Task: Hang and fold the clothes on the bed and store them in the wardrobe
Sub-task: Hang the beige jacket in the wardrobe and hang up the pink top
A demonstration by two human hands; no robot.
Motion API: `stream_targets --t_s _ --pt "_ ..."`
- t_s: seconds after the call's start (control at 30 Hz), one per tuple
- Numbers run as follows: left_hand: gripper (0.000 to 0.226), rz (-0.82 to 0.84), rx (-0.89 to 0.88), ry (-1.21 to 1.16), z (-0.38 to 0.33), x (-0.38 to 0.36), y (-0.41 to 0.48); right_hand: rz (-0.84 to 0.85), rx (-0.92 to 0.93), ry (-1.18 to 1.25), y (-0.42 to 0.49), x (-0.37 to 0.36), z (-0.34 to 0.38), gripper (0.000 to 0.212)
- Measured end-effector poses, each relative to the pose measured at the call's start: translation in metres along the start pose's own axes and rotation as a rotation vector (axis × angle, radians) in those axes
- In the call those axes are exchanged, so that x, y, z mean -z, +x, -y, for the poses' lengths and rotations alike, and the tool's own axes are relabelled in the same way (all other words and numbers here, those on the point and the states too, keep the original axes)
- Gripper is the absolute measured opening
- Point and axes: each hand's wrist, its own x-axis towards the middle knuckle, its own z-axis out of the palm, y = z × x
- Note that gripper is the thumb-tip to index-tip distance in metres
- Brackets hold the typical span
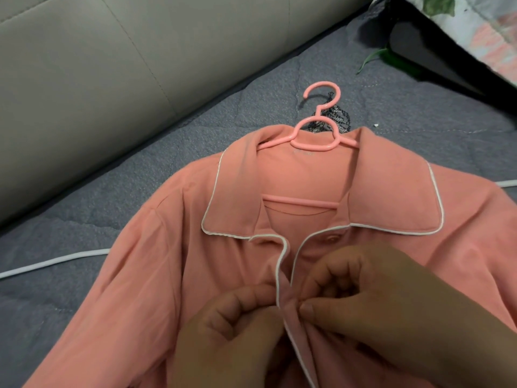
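The coral-pink shirt point(173, 275) lies flat and face up on the bed, directly under both hands. Its cloth is soft and matte, and thin white piping edges the broad pointed collar and the two front edges. The left hand point(232, 331) has its fingers curled and pinches the piped front edge where the two halves meet. The right hand point(391, 303) is touching it from the other side and pinches the opposite edge between thumb and curled fingers, so the cloth bunches into a small fold between them.

Beyond the fingertips, inside the collar, sits a smooth pink plastic hanger point(310, 146). Its straight lower bar crosses the neck opening and its rounded hook points away from the hands. A dark speckled piece of fabric point(340, 119) lies under the hook.

The bed point(251, 107) has a grey quilted cover with stitched lines. A thin white cord point(56, 261) runs out to the left of the left hand. Far beyond it rises a padded beige headboard point(98, 65), and far beyond the right hand lie a black item point(436, 51) and a floral quilt point(489, 32).
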Motion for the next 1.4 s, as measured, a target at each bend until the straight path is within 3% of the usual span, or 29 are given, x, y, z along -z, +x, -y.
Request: stream_targets --t_s 0.07,0.2,0.4,0.47,0.57,0.63,0.7,0.77,0.97,1.2,1.3,1.4 --pt "0.028 -0.003 0.018 -0.084 0.001 0.001 0.001 0.0 -0.012 0.007 0.0 0.001 0.0 0.018" --pt "0.024 -0.046 -0.133 -0.034 0.007 -0.002 0.003 0.058 -0.023 0.017 0.0 0.004 0.002 0.03" --pt "0.033 -0.069 -0.201 0.06 0.013 -0.009 0.009 0.078 -0.041 0.017 0.002 0.004 0.001 0.033" --pt "0.032 -0.075 -0.233 0.095 0.015 -0.012 0.01 0.086 -0.053 0.045 0.002 0.004 -0.001 0.03" --pt "0.025 -0.084 -0.299 0.051 0.014 -0.016 0.012 0.065 -0.072 0.128 0.001 0.004 0.0 0.003" --pt "0.025 -0.046 -0.306 0.041 0.013 -0.019 0.011 0.033 -0.067 0.082 0.001 0.002 -0.001 0.013" --pt "0.031 -0.115 -0.33 0.052 0.015 -0.018 0.013 -0.006 -0.07 0.068 0.001 -0.001 -0.002 0.006" --pt "0.038 -0.133 -0.294 0.076 0.016 -0.015 0.014 -0.042 -0.063 0.089 0.002 -0.004 -0.004 0.005" --pt "0.023 -0.056 -0.212 0.175 0.006 -0.006 0.015 -0.132 0.002 0.112 0.005 -0.011 -0.013 0.018" --pt "0.017 0.036 0.034 -0.081 -0.005 -0.006 0.019 0.01 0.028 0.317 0.009 -0.007 -0.018 0.025" --pt "0.017 0.079 0.08 -0.139 -0.005 -0.001 0.02 -0.021 0.013 0.195 0.008 -0.009 -0.017 0.03" --pt "0.016 0.13 0.098 -0.095 -0.002 0.003 0.019 -0.12 0.064 -0.088 0.005 -0.014 -0.015 0.028"
